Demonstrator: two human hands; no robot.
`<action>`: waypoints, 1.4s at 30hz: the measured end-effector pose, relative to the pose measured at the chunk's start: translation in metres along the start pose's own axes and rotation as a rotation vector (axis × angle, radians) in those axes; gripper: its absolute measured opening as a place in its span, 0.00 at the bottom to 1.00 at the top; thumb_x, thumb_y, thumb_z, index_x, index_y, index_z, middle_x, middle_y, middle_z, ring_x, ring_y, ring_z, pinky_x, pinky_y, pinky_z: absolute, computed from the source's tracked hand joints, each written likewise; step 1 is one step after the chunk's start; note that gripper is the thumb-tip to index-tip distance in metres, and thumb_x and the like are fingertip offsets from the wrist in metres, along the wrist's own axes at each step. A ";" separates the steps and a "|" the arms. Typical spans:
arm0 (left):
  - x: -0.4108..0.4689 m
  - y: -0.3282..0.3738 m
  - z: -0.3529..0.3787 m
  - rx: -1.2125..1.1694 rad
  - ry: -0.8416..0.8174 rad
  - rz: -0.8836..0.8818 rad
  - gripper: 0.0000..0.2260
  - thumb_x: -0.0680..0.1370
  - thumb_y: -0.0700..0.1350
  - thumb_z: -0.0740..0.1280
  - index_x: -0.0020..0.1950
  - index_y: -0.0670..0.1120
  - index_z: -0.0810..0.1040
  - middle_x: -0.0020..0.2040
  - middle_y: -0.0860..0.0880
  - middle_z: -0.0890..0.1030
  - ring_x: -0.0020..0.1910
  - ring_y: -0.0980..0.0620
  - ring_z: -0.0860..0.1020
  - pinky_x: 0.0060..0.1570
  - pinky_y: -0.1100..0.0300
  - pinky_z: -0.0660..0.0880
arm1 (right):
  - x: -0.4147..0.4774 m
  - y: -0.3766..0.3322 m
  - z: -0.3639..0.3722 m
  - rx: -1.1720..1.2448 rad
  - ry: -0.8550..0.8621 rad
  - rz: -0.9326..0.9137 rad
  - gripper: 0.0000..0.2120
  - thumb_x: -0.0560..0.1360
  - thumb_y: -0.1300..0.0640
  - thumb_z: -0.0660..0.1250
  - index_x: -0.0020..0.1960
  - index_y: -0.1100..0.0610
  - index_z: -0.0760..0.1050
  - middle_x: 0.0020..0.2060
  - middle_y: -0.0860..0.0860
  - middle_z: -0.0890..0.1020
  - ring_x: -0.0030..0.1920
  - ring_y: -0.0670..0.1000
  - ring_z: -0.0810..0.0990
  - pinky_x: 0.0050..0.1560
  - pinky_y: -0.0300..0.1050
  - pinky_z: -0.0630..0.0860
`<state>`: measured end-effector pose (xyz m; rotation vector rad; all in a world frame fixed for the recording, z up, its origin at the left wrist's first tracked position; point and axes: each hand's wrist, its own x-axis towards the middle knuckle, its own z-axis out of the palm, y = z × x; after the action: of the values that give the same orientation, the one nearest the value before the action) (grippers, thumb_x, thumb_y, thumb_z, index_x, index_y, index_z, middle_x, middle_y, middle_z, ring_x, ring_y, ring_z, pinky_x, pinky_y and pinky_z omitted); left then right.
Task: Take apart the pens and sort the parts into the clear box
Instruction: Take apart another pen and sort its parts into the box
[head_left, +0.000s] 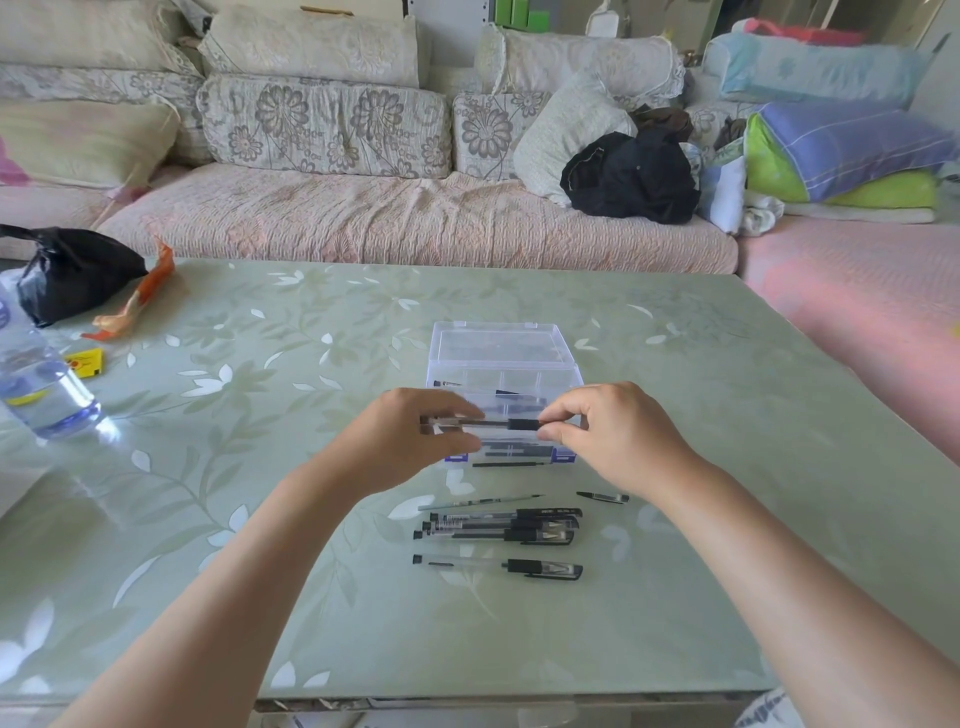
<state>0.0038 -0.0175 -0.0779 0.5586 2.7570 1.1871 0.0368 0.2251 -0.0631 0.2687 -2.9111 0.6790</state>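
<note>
A clear pen with a black grip (506, 424) is held level over the front of the clear box (501, 364). My left hand (415, 441) grips its barrel end and my right hand (608, 434) pinches its tip end. The box stands open with its lid tilted back, and dark pen parts lie in its compartments. Nearer to me on the table lie a loose refill (483, 502), a black cap (602, 497), three capped pens side by side (501, 526) and one more capped pen (498, 566).
A water bottle (44, 384), a small yellow packet (85, 362), an orange wrapper (137, 299) and a black bag (72, 273) sit at the table's left. A sofa with cushions and folded bedding runs behind the green floral table (701, 415).
</note>
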 end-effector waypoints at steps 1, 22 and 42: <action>0.000 0.000 0.000 -0.018 0.010 0.031 0.06 0.72 0.52 0.75 0.46 0.60 0.80 0.39 0.57 0.80 0.34 0.53 0.75 0.36 0.65 0.73 | 0.000 0.000 0.000 -0.004 -0.010 0.002 0.05 0.75 0.47 0.70 0.48 0.45 0.83 0.28 0.19 0.69 0.29 0.39 0.71 0.32 0.34 0.62; -0.008 0.012 0.017 0.415 0.023 0.151 0.08 0.77 0.61 0.65 0.53 0.62 0.74 0.38 0.59 0.79 0.32 0.64 0.73 0.31 0.69 0.62 | -0.002 -0.012 0.016 -0.006 -0.009 -0.079 0.05 0.75 0.46 0.70 0.45 0.44 0.83 0.32 0.18 0.69 0.37 0.28 0.71 0.33 0.31 0.59; -0.003 -0.024 -0.028 0.432 0.177 -0.070 0.03 0.77 0.49 0.64 0.48 0.57 0.76 0.43 0.60 0.79 0.38 0.56 0.75 0.37 0.60 0.71 | -0.004 0.017 -0.010 -0.074 -0.003 0.140 0.04 0.76 0.49 0.67 0.42 0.43 0.78 0.43 0.36 0.81 0.27 0.39 0.70 0.34 0.39 0.67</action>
<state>-0.0066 -0.0533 -0.0762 0.3977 3.1748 0.6518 0.0378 0.2455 -0.0619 0.0580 -2.9708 0.5890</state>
